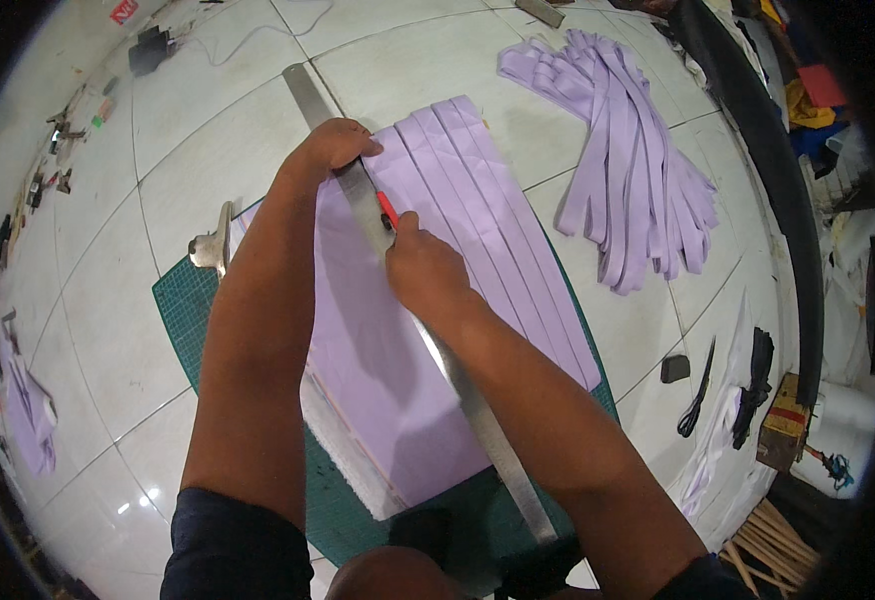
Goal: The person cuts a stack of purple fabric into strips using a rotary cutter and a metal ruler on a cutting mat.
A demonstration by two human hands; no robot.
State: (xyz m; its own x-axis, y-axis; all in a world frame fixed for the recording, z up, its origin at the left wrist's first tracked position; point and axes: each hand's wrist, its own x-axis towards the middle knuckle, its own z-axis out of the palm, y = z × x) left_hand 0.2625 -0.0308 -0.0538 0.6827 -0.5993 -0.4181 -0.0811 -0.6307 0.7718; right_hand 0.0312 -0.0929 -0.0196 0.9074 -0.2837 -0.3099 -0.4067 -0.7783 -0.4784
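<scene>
A long metal ruler (306,95) lies slantwise across layered lilac fabric (363,330) on a green cutting mat (186,310). Toward the ruler's far end, my left hand (334,146) is closed over it and presses it against the cloth. My right hand (430,262) grips a red cutter knife (387,208), its tip beside the ruler's right edge. To the right of the knife, several long strips (498,230) of the fabric lie side by side, parted by straight cuts. A metal clip (220,243) bites the mat's left edge, partly behind my left forearm.
A heap of loose lilac strips (633,165) rests on the white tile floor at the far right. Scissors (698,400) and a small dark block (675,369) lie right of the mat. A long black roll (768,150) runs along the right side. Lilac scraps (28,410) sit far left.
</scene>
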